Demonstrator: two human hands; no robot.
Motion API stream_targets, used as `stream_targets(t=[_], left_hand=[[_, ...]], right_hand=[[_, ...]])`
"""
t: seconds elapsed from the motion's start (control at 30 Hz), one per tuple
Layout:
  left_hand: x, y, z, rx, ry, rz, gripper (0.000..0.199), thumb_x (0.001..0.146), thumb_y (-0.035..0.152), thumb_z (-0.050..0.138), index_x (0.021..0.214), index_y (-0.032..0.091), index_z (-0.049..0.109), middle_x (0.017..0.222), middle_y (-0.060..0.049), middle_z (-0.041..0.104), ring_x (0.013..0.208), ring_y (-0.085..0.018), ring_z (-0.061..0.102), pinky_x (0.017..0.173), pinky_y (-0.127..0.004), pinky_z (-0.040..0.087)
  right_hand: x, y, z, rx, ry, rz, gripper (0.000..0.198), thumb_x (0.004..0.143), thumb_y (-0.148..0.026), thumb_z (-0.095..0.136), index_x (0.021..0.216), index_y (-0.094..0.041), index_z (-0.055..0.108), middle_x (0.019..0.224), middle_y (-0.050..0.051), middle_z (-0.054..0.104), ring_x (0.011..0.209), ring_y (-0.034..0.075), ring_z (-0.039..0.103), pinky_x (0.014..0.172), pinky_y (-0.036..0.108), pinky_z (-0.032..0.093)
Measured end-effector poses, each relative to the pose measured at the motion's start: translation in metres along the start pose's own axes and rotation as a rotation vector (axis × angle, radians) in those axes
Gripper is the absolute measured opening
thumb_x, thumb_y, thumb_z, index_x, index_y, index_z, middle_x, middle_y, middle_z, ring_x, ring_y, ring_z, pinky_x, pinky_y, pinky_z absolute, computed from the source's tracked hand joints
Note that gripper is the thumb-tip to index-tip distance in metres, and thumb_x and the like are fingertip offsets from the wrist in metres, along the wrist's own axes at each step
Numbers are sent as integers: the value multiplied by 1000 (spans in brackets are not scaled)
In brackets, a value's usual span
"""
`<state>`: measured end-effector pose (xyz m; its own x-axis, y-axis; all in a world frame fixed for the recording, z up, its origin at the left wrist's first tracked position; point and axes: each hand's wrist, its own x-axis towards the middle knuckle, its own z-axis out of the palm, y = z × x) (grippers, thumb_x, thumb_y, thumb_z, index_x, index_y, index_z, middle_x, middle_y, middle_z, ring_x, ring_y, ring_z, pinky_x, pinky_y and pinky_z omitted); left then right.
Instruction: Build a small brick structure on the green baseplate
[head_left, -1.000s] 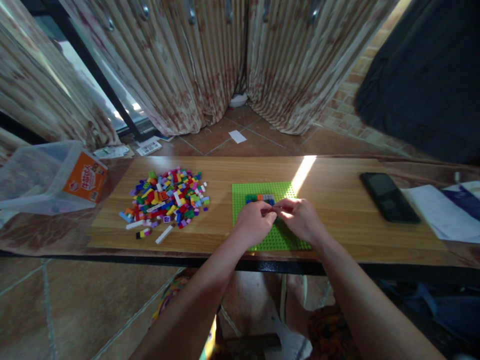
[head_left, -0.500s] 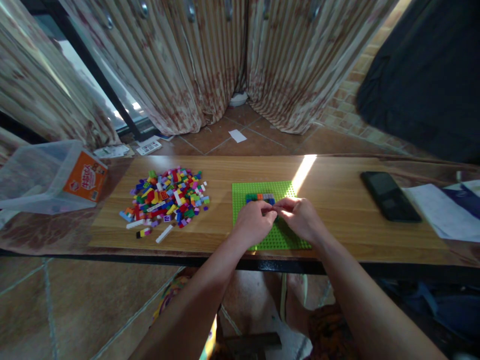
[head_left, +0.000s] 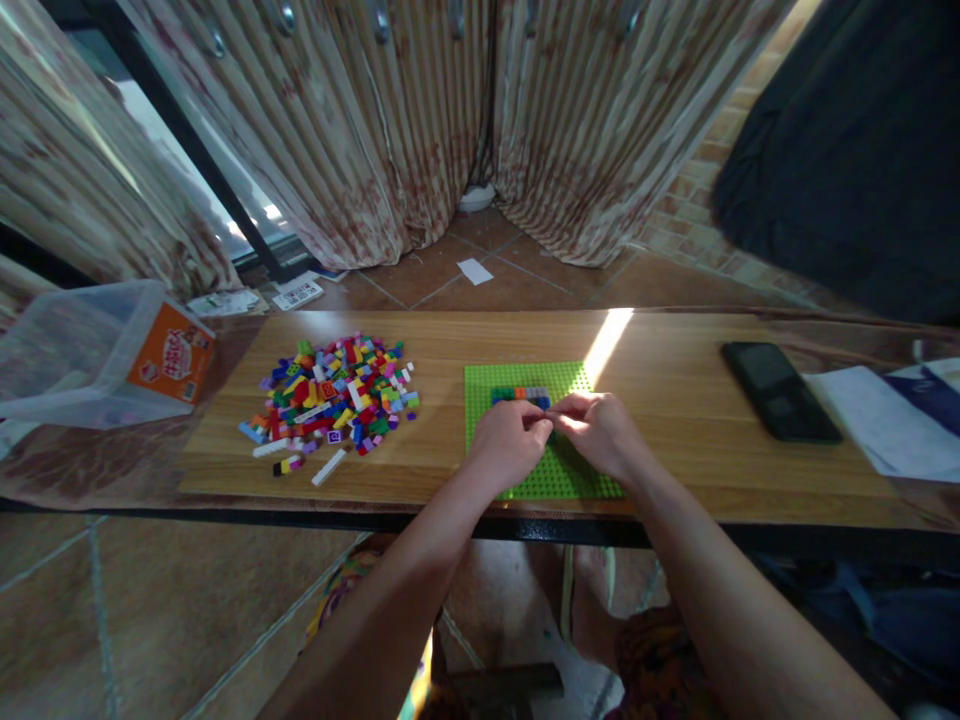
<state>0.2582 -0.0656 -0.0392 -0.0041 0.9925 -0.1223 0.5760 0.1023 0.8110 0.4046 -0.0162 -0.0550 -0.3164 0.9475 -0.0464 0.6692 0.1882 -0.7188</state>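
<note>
A green studded baseplate [head_left: 574, 475] lies on the wooden board in front of me. On its upper part sits a block of joined bricks [head_left: 520, 394] in green, orange, grey and blue. My left hand [head_left: 511, 445] is over the plate just below these bricks, thumb and fingers pinched together. From the other side my right hand [head_left: 598, 430] meets it, also in a pinch, fingertips almost touching the left ones. Something small and dark shows between the fingertips, but I cannot make out what it is. The hands hide the lower part of the brick block.
A heap of mixed loose bricks [head_left: 337, 390] covers the left of the wooden board [head_left: 442, 430]. Further left, a clear plastic box [head_left: 97, 350] with an orange label lies on its side. At the right are a black phone [head_left: 781, 392] and papers [head_left: 885, 415].
Almost nothing differs. Both hands stay pinched at the same place over the baseplate, with only a tiny shift of the fingers.
</note>
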Motion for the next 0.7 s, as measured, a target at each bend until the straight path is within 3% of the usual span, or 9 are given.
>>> stream_targets(t=[0.43, 0.7], left_hand=[[1, 1, 0, 13, -6, -13, 22, 83, 27, 58, 93, 17, 73, 91, -7, 74, 81, -19, 66, 77, -31, 50], [1, 0, -2, -23, -32, -6, 22, 84, 22, 55, 97, 15, 71, 93, -7, 73, 81, -18, 65, 78, -31, 50]], right_hand=[[-2, 5, 2, 21, -2, 12, 15, 74, -24, 62, 80, -18, 74, 71, 4, 72, 67, 17, 65, 60, 26, 47], [-4, 6, -3, 20, -20, 19, 26, 78, -38, 59, 84, -18, 74, 67, 2, 70, 59, 14, 59, 55, 25, 41]])
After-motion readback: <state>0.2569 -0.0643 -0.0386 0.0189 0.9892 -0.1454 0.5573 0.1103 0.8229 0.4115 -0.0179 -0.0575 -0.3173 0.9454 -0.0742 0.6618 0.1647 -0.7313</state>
